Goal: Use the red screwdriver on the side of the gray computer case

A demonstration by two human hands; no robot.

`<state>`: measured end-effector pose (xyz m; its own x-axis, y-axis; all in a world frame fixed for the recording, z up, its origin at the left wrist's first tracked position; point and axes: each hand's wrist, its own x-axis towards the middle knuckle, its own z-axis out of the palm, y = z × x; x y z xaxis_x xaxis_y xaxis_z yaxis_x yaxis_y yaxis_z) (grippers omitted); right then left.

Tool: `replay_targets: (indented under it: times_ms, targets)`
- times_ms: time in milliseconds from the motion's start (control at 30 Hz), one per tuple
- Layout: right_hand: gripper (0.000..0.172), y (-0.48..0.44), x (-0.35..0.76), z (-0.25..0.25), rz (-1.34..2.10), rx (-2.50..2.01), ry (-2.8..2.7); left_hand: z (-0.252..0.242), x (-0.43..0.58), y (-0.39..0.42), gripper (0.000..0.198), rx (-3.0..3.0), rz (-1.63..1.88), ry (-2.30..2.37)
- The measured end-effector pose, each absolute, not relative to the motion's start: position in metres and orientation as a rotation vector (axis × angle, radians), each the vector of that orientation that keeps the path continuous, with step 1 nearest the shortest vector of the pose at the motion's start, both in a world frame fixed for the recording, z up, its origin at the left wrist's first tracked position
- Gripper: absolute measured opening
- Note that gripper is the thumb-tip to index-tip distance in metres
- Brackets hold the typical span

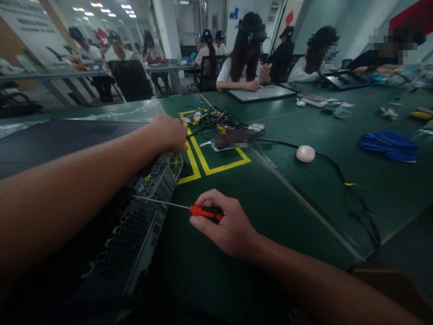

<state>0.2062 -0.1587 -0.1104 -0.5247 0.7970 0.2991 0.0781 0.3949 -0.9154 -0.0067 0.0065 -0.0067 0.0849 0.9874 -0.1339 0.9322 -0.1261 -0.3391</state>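
A dark computer case point(135, 225) lies on its side on the green table point(304, 198), its vented rear panel facing me. My left hand point(168, 132) rests closed over the case's far top corner, beside the round fan grille point(176, 163). My right hand point(226, 224) is wrapped round the red-and-black handle of a screwdriver point(203, 211). The thin metal shaft points left, and its tip touches the rear panel near the middle.
Yellow tape lines point(216, 168) mark boxes on the table behind the case, with tangled cables point(213, 118) there. A black cable with a white puck point(305, 153) runs right. Blue cloth point(389, 145) lies at the far right. Several seated people work at the table's far side.
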Motion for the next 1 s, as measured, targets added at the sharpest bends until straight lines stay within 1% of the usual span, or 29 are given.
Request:
replay_targets:
  times_ms: [100,300,567,633,733,833,933,1000]
  targets:
    - [0.017,-0.1588,0.2058,-0.1101,1.185,-0.773,-1.883,-0.0082,-0.0071,0.0072,0.068,-2.178,0.466,-1.963]
    - [0.017,-0.1587,0.2059,-0.1091,1.183,-0.781,-1.883,-0.0086,-0.0083,0.0073,0.063,-2.152,0.548,-1.885]
    - [0.014,-0.1563,0.2072,-0.1094,1.099,-0.781,-1.891,-0.002,0.0002,-0.0009,0.064,-2.126,0.586,-1.908]
    - [0.016,-0.1564,0.2066,-0.1097,1.097,-0.772,-1.909,-0.0014,0.0,-0.0011,0.063,-2.13,0.599,-1.898]
    - [0.022,-0.1579,0.2046,-0.1101,1.133,-0.761,-1.917,-0.0027,-0.0028,0.0008,0.061,-2.154,0.586,-1.885]
    - [0.017,-0.1596,0.203,-0.1106,1.234,-0.779,-1.863,-0.006,-0.0065,0.0046,0.061,-2.168,0.557,-1.891]
    - [0.026,-0.1601,0.2031,-0.1109,1.253,-0.787,-1.838,-0.0086,-0.0083,0.0072,0.064,-2.158,0.541,-1.904]
    - [0.021,-0.1595,0.2035,-0.1109,1.241,-0.762,-1.848,-0.0091,-0.0082,0.0076,0.066,-2.155,0.524,-1.923]
